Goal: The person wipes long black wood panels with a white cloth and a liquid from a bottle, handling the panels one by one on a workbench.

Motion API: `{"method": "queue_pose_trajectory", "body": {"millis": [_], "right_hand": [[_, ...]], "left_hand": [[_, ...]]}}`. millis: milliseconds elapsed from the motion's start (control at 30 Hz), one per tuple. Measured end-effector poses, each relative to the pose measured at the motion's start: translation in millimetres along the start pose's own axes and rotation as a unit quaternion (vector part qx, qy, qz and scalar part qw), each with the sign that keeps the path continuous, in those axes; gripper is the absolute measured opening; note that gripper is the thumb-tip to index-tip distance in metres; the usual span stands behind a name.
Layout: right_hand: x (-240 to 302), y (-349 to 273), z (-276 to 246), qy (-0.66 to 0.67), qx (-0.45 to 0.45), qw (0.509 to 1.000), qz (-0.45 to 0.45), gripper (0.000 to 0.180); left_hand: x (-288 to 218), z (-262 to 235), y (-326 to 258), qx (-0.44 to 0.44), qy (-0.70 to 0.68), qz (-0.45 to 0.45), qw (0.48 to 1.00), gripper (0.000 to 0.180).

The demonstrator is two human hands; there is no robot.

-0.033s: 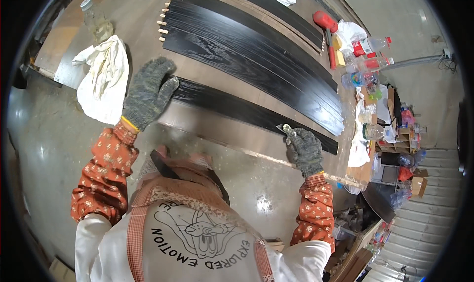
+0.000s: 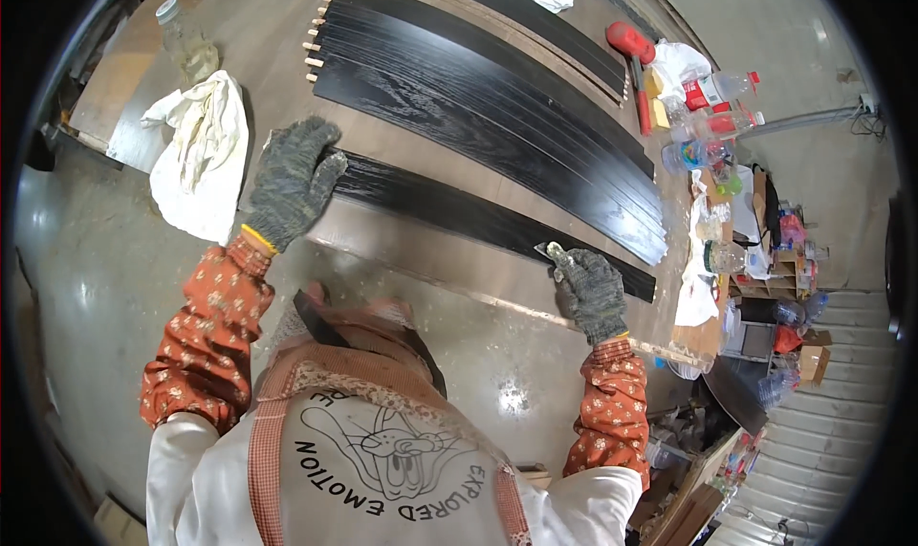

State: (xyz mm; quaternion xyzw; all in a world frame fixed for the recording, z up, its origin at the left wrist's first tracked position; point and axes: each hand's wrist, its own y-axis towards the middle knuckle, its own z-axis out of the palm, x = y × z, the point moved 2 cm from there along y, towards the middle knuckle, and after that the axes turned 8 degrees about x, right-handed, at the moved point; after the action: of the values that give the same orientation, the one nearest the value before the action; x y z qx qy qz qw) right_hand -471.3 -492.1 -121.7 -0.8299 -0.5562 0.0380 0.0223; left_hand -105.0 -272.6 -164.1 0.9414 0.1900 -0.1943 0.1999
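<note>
A long, narrow black wooden board (image 2: 430,208) lies near the front edge of the worktable (image 2: 411,250). My left hand (image 2: 290,185), in a dark grey knit glove, grips the board at its left end and hides that end. Toward the board's right end, my right hand (image 2: 593,293) in a matching glove is closed in a pinch. A small pointed tip sticks out from its whitened thumb and fingertip; the rest is hidden. Just beyond lie several wider black wooden boards (image 2: 478,106) side by side, with pale wooden pegs (image 2: 313,61) at their left ends.
Left of my left hand lies a white cloth (image 2: 206,154), with a clear bottle (image 2: 186,44) behind it. At the right stand a red-headed mallet (image 2: 631,44), yellow blocks (image 2: 658,114) and several plastic bottles (image 2: 717,120). More black boards (image 2: 535,20) lie at the far side.
My left hand's fingers have shifted very slightly downward at the board's left end. The right hand and the boards look the same.
</note>
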Motion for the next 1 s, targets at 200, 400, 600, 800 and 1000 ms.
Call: {"method": "queue_pose_trajectory", "body": {"millis": [200, 400, 600, 800, 1000], "right_hand": [[-2.0, 17.3, -4.3, -0.028, 0.031, 0.994, -0.097, 0.039], [-13.0, 29.2, -3.0, -0.007, 0.072, 0.986, -0.149, 0.038], [-21.0, 35.3, 6.8, -0.056, 0.169, 0.971, -0.158, 0.023], [-12.7, 59.6, 9.3, 0.090, 0.252, 0.957, -0.115, 0.033], [-25.8, 42.5, 14.5, 0.060, 0.152, 0.982, -0.093, 0.013]], "left_hand": [[0.8, 17.3, 0.2, -0.011, 0.135, 0.006, 0.991, 0.031], [-1.2, 18.4, 1.1, 0.004, 0.131, -0.010, 0.991, 0.029], [2.2, 13.7, -0.5, 0.020, 0.139, -0.023, 0.990, 0.031], [-4.5, 15.3, 2.8, 0.040, 0.108, -0.024, 0.993, 0.030], [-4.3, 14.7, 0.8, 0.032, 0.131, -0.029, 0.990, 0.034]]}}
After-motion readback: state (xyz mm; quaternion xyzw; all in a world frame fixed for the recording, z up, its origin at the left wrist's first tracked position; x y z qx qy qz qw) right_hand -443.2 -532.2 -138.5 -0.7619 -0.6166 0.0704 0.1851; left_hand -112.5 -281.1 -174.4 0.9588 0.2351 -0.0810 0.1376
